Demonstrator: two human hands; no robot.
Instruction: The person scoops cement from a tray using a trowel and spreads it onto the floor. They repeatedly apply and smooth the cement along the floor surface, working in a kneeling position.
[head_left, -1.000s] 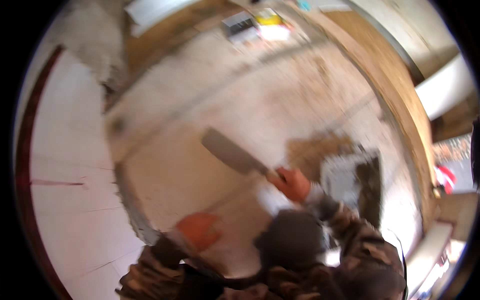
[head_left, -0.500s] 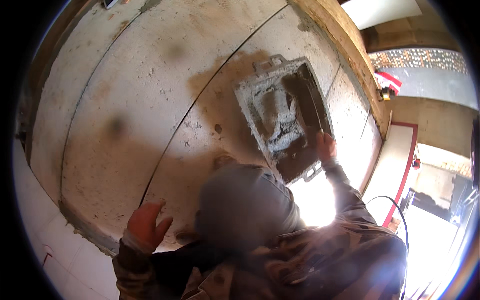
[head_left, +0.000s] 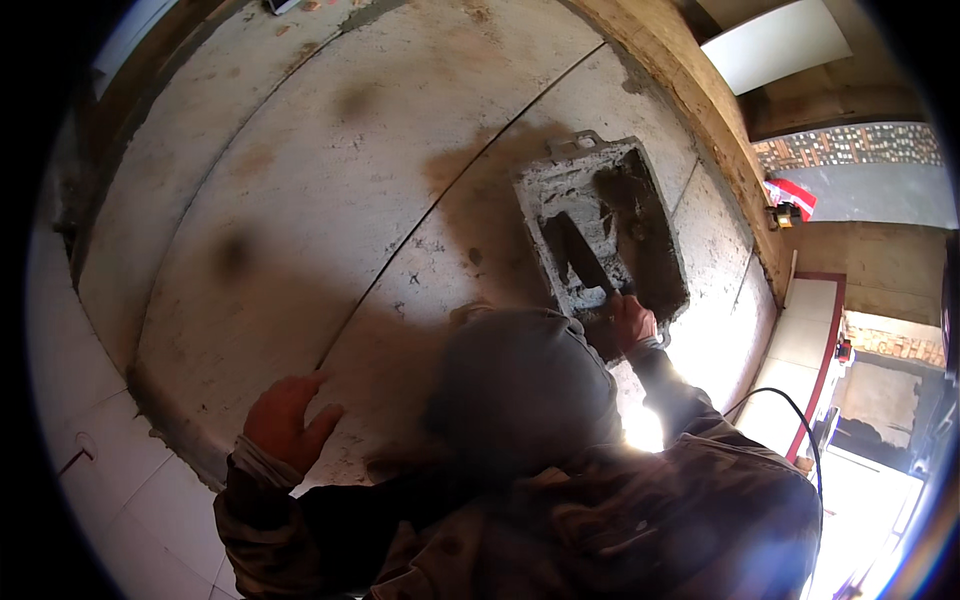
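Note:
My right hand [head_left: 633, 322] grips a trowel whose long dark blade [head_left: 582, 252] reaches into a rectangular mortar tub [head_left: 662, 235]. Wet grey mortar [head_left: 597, 222] lies in the tub, heaped and smeared up its walls. The trowel's handle is mostly covered by my fingers. On the left, my left hand [head_left: 290, 425] is held open, thumb apart from the fingers, with nothing in it. It appears over the near part of the pale slab surface [head_left: 300, 190]; whether it touches that surface I cannot tell.
A rounded grey cloth shape [head_left: 520, 400] hides part of the slab. Dark joints cross the slab, and a wooden beam [head_left: 690, 90] edges it. White tiles [head_left: 130, 500] lie at the lower left. A black cable [head_left: 795, 405] curves at the right.
My right hand has moved from the tub's right wall toward its near middle, and the trowel blade now lies across the mortar. My left hand stays open. The whole view has shifted slightly.

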